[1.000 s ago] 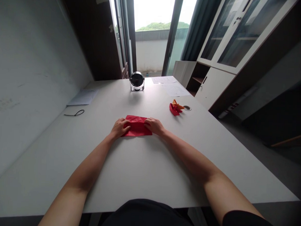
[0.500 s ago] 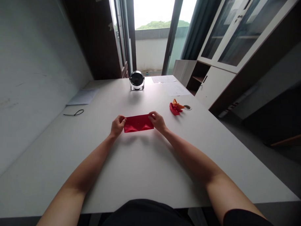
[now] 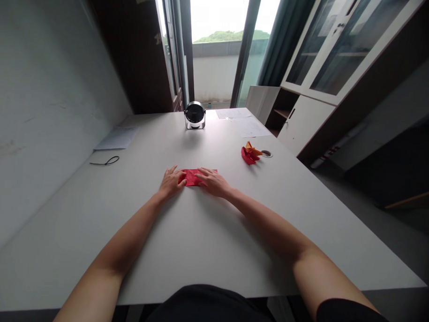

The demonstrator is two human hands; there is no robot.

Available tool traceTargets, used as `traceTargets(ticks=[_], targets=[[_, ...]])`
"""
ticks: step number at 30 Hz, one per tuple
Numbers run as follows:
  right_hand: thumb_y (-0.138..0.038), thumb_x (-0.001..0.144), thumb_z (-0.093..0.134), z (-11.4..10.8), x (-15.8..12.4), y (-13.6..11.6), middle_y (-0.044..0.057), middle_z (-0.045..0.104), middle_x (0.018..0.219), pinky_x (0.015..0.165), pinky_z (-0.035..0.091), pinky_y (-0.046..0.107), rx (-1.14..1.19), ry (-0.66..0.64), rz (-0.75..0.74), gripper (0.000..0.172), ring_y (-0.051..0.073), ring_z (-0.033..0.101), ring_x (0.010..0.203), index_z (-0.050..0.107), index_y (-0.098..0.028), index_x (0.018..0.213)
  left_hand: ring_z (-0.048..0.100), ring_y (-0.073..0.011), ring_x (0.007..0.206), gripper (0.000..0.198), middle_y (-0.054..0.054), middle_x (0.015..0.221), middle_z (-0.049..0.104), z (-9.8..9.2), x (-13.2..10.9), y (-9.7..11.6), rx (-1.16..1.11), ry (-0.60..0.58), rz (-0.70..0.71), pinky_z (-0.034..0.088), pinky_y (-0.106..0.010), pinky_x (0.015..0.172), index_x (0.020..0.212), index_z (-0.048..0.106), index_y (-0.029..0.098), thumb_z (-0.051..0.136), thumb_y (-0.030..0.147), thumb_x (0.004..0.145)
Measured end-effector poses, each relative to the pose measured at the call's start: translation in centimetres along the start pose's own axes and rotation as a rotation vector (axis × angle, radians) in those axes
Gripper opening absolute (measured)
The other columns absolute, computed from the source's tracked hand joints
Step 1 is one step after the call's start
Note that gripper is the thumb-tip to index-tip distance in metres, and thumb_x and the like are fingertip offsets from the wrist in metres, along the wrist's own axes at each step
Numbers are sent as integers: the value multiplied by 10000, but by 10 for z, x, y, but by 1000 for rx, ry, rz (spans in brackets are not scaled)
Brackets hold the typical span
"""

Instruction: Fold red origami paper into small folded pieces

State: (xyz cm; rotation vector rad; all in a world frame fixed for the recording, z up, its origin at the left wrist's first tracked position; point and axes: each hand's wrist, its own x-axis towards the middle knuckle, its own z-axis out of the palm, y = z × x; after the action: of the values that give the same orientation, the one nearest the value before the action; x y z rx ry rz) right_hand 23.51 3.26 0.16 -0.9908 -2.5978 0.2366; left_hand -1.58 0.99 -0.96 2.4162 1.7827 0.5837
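A folded sheet of red paper (image 3: 192, 176) lies flat on the white table (image 3: 205, 236) in front of me. My left hand (image 3: 170, 182) rests on its left end with the fingers stretched out. My right hand (image 3: 212, 181) lies flat across its right part, fingers spread and pressing down. Most of the sheet is hidden under the two hands. Neither hand grips anything.
A small folded red and orange paper figure (image 3: 250, 154) sits to the right, beside a round cable hole (image 3: 267, 154). A small round fan (image 3: 195, 115) stands at the far side. White sheets (image 3: 117, 138) and a black cable tie (image 3: 104, 162) lie at the left. Cabinets stand to the right.
Half a second ago both hands held the red paper up by its ends. It now lies on the table, and both hands have flattened onto it.
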Motion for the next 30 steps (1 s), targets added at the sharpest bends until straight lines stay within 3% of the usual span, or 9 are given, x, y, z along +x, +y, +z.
traceTargets(ticks=[2, 5, 7, 11, 18, 23, 26, 30], targets=[[-362, 982, 478, 8, 1, 2, 61, 435, 1554, 1190, 320, 442, 23, -52, -36, 430, 241, 373, 1459, 564, -297, 1399, 336, -317, 1463, 281, -53, 1378, 619, -1, 0, 1, -10, -5, 27, 177, -618, 1203, 1146, 678, 274, 519, 335, 922], [-439, 998, 430, 17, 1, 10, 71, 378, 1589, 1234, 241, 453, 9, -98, -17, 502, 248, 296, 1502, 487, -276, 1470, 389, -272, 1438, 326, -43, 1410, 597, 2, 1, 4, -25, -38, 77, 183, -568, 1220, 1204, 660, 274, 462, 297, 947], [-489, 1009, 370, 19, 2, 14, 91, 327, 1612, 1244, 204, 469, -9, -119, 5, 559, 264, 250, 1519, 437, -242, 1506, 395, -247, 1437, 400, -47, 1501, 510, 6, 2, 5, -38, -111, 107, 217, -530, 1217, 1327, 595, 275, 422, 311, 968], [-561, 1003, 304, 18, 1, 21, 101, 258, 1636, 1244, 174, 486, -31, -138, 105, 643, 283, 201, 1533, 359, -224, 1548, 256, -279, 1509, 530, -60, 1624, 308, 14, 3, 3, -1, -210, 64, 210, -550, 1209, 1499, 423, 287, 405, 421, 986], [-609, 983, 292, 17, 0, 34, 137, 233, 1639, 1229, 174, 522, -60, -129, 279, 700, 306, 196, 1532, 352, -203, 1551, 255, -290, 1506, 553, -67, 1620, 320, 11, 2, 6, 32, -201, 37, 188, -563, 1206, 1504, 411, 305, 407, 484, 980], [-596, 987, 305, 19, -1, 34, 108, 249, 1641, 1235, 158, 505, -62, -118, 213, 656, 282, 203, 1533, 362, -252, 1543, 329, -269, 1469, 452, -57, 1536, 463, 8, 0, 19, 54, -73, 114, 144, -550, 1227, 1359, 578, 292, 332, 448, 1013], [-580, 987, 335, 17, -1, 31, 99, 299, 1625, 1232, 174, 494, -46, -111, 173, 628, 274, 243, 1520, 390, -262, 1526, 323, -279, 1471, 517, -61, 1584, 390, 11, -1, 22, 24, -155, 170, 213, -519, 1215, 1457, 485, 297, 380, 497, 992], [-518, 975, 427, 12, -1, 29, 105, 377, 1586, 1211, 236, 479, -37, -46, 243, 560, 274, 296, 1495, 473, -244, 1462, 261, -304, 1496, 608, -63, 1621, 317, 14, -1, 17, 22, -207, 127, 186, -532, 1216, 1520, 397, 301, 352, 579, 982]])
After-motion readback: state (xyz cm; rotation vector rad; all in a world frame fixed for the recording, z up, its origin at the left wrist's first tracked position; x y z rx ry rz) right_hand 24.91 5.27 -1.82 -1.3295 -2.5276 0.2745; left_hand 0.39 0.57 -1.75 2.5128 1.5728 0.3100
